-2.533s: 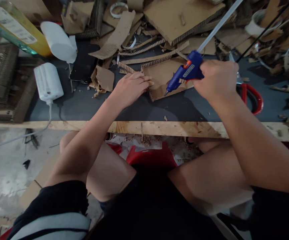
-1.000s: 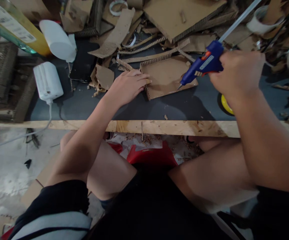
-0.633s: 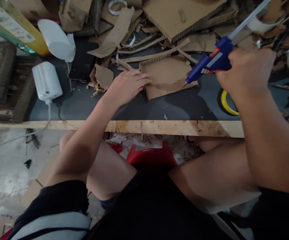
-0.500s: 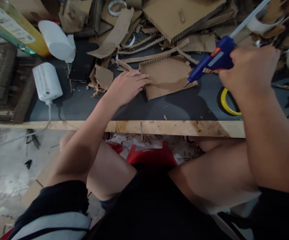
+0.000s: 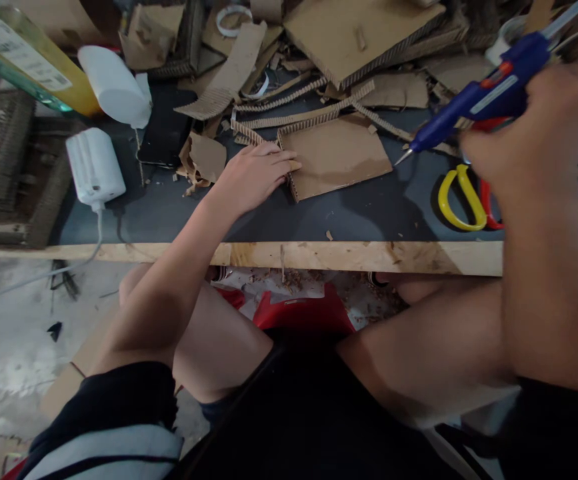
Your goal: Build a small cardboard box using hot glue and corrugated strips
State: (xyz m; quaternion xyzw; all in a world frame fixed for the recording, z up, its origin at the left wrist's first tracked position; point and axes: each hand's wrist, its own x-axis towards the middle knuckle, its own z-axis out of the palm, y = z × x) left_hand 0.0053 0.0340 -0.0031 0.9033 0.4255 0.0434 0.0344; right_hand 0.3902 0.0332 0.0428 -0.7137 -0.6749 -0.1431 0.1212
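Note:
My left hand lies on the dark tabletop with its fingers together, pressing the left edge of a flat cardboard piece. A corrugated strip stands along that edge under my fingertips. My right hand is closed around a blue glue gun, held above the table at the right. Its nozzle points down and left, clear of the cardboard piece's right corner. A clear glue stick juts from the back of the gun.
Yellow-handled scissors and red-handled scissors lie below my right hand. A black phone, a white charger, a white bottle and heaps of cardboard scraps crowd the back. The table's wooden edge runs in front.
My right hand has carried the glue gun up and to the right, away from the cardboard piece, uncovering the scissors. My left hand has stayed on the cardboard's left edge.

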